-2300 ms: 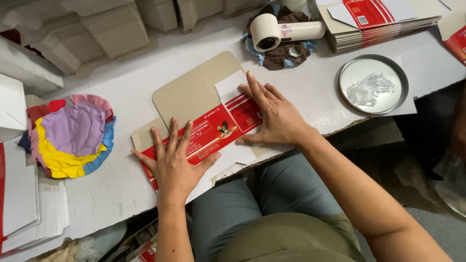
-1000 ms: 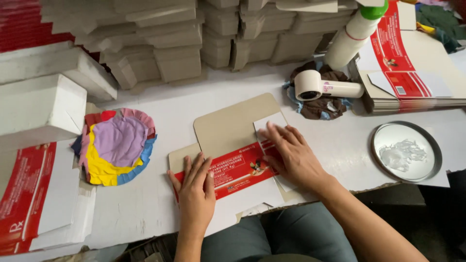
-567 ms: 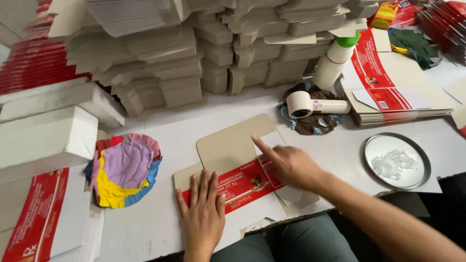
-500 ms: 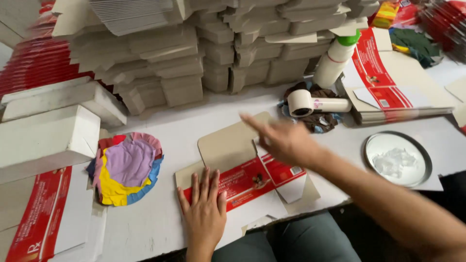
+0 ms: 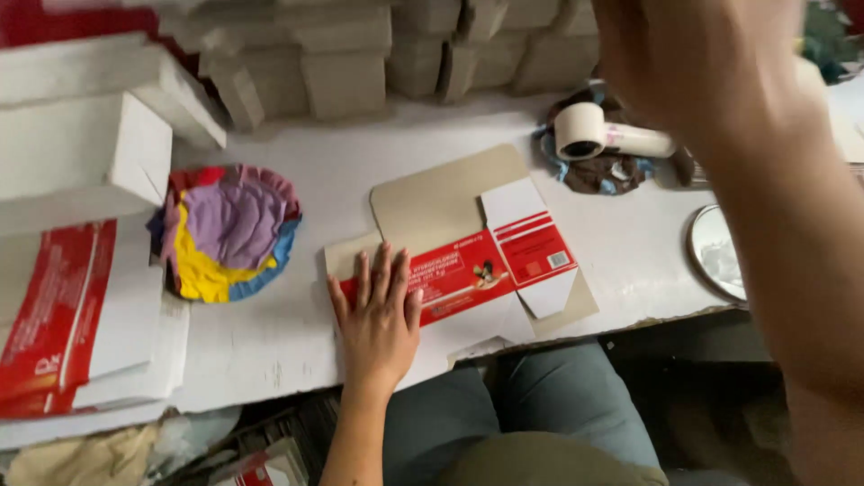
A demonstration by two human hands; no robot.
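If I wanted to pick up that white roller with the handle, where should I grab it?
Probably by the white roller's straight handle, coming in from the right. The handle lies flat, pointing right, while the round head faces left and rests on a dark cloth, so it is harder to close fingers around.

Left hand (image 5: 378, 315) lies flat, fingers spread, pinning down a flattened red and white carton blank (image 5: 477, 261) on the white table (image 5: 297, 342). Right hand (image 5: 693, 54) is raised up close to the camera, blurry. A colourful rag pile (image 5: 225, 229) sits just left of the blank.
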